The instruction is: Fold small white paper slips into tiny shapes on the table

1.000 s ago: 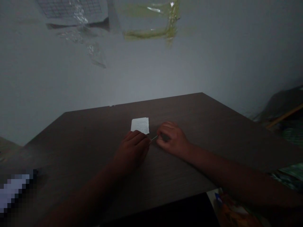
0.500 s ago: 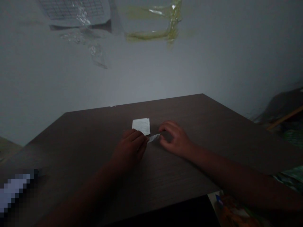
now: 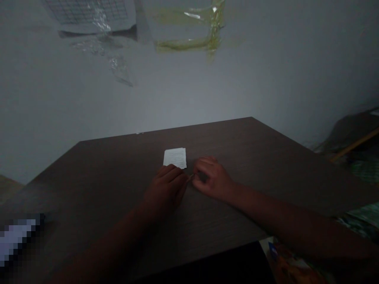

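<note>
1. One pale wall (image 3: 189,90) rises behind everything, with a gridded sheet (image 3: 89,15) high on it at the left.
2. Below it spreads my brown table (image 3: 242,146). Working low over its top seems wise to me, so that anything dropped falls only a little way.
3. My left hand (image 3: 166,187) lies back upward, fingers drawn together, their tips pinching one end of a thin slip (image 3: 190,178). My right hand (image 3: 213,177) curls opposite, thumb and forefinger meeting to pinch the other end. I judge a light, even pinch on both sides best, since a hard tug could tear or crease something so thin.
4. My paper pile (image 3: 175,156) rests flat on the table, just beyond my left hand, whose fingers hide some of its near edge. I should mind my knuckles there, as a nudge could spread the leaves.
5. The slip itself sits between my fingertips, nearly edge-on to me; it looks like paper, but I cannot read any marks on it. Turning its face toward me would probably help me line up its edges.
6. Counted, biggest first: one wall, one table, one gridded sheet, two hands, one pile whose leaves I cannot number, and one slip.
</note>
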`<state>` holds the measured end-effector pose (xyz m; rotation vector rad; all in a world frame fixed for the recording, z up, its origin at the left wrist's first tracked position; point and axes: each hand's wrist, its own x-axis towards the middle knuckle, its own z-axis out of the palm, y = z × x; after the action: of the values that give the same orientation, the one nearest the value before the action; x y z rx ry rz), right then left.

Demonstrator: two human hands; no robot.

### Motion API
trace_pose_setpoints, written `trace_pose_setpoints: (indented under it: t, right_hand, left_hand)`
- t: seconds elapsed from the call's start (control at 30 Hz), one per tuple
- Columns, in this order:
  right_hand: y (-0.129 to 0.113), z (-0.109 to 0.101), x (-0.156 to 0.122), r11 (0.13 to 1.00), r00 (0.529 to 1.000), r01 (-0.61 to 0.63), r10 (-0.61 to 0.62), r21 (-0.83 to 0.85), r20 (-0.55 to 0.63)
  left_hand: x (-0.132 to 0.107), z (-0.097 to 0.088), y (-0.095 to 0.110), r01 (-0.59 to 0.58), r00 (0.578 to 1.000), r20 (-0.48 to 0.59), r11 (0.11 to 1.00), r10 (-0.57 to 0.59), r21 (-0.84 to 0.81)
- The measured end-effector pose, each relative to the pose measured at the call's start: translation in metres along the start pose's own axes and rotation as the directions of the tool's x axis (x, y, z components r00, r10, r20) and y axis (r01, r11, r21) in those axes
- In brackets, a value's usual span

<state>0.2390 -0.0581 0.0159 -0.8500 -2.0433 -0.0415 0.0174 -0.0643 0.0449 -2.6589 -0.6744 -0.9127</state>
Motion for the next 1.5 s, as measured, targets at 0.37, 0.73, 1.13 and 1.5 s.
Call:
trace_pose_setpoints:
  t: [0.37, 0.73, 1.13, 1.5]
  right_hand:
    - [0.026, -0.013, 0.001, 0.987, 0.990, -0.132, 0.137, 0.094, -0.043]
    - [0.011, -0.002, -0.002, 0.981, 0.980, 0.180, -0.173, -0.071, 0.101]
    - [-0.008, -0.006, -0.002, 0.968, 0.975, 0.219, -0.212, -0.121, 0.071]
    - [0.001, -0.007, -0.004, 0.973, 0.980, 0.183, -0.170, -0.138, 0.099]
  left_hand:
    - [-0.008, -0.004, -0.019, 0.082, 0.997, 0.009, 0.996, -0.081, -0.042]
    - [-0.004, 0.008, -0.007, 0.126, 0.992, -0.011, 0.988, -0.128, -0.094]
    - [0.004, 0.000, 0.003, 0.197, 0.977, 0.064, 0.976, -0.203, 0.096]
    - [0.000, -0.004, -0.010, 0.238, 0.964, 0.079, 0.957, -0.253, 0.166]
